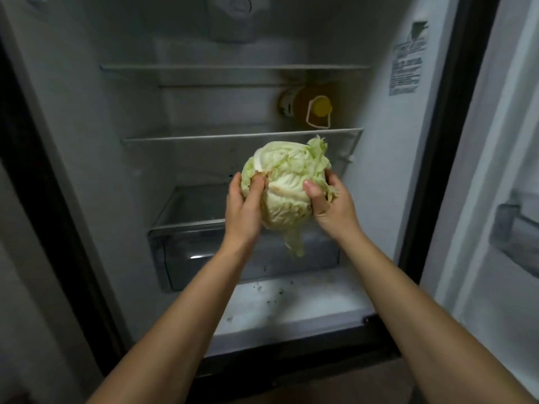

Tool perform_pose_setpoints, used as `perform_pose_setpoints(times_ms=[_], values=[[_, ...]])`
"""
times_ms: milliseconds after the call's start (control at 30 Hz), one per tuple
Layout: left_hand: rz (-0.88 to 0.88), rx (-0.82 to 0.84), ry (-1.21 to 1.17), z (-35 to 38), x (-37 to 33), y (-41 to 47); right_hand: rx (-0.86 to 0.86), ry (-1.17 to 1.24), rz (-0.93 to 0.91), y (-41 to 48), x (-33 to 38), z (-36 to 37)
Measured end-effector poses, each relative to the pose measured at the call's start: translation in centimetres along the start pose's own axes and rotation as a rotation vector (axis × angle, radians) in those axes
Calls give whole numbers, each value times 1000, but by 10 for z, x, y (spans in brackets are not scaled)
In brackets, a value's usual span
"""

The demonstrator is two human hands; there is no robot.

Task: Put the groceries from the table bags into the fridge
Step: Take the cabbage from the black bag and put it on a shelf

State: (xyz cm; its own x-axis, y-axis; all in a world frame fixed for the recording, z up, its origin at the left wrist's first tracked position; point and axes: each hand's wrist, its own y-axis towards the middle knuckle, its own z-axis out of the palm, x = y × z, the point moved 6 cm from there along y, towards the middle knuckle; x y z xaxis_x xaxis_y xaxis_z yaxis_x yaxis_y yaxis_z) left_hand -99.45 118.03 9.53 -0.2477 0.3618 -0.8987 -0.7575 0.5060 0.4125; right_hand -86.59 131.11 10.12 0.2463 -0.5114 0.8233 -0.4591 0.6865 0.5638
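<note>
A pale green cabbage (287, 182) is held up in front of the open fridge (96, 118), below the middle glass shelf (242, 135). My left hand (243, 208) grips its left side with the thumb curled over the leaves. My right hand (329, 205) grips its right side, thumb pressed on the front. A loose leaf hangs from the cabbage's underside. Behind and below the cabbage sits the clear crisper drawer (198, 252), closed under its glass cover.
A bottle of yellow liquid with a yellow cap (312, 109) lies on the middle shelf at the back right. The upper shelf (233, 67) is bare. The fridge floor (291, 298) has small crumbs. The open door with its bins (513, 228) stands at the right.
</note>
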Motion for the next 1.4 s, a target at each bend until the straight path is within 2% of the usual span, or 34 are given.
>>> perform_pose_setpoints(times_ms=[167, 300, 533, 700, 833, 1000, 1233, 1400], values=[[-93, -47, 38, 18, 30, 60, 146, -11, 85, 77, -41, 14], [-99, -74, 31, 25, 51, 104, 186, -73, 140, 120, -83, 28], [-163, 46, 114, 41, 89, 178, 19, -43, 277, 169, -133, 36], [-105, 68, 226, 60, 109, 216, -71, -38, 324, 201, -147, 38], [-79, 105, 252, 65, 123, 238, -29, 29, 393, 213, -159, 43], [-81, 122, 284, 60, 136, 255, 23, 125, 392, 222, -175, 47], [-305, 74, 245, 28, 166, 257, 243, -249, 238, 213, -167, 70], [-282, 155, 394, 19, 159, 252, 252, -398, 253, 204, -169, 74]])
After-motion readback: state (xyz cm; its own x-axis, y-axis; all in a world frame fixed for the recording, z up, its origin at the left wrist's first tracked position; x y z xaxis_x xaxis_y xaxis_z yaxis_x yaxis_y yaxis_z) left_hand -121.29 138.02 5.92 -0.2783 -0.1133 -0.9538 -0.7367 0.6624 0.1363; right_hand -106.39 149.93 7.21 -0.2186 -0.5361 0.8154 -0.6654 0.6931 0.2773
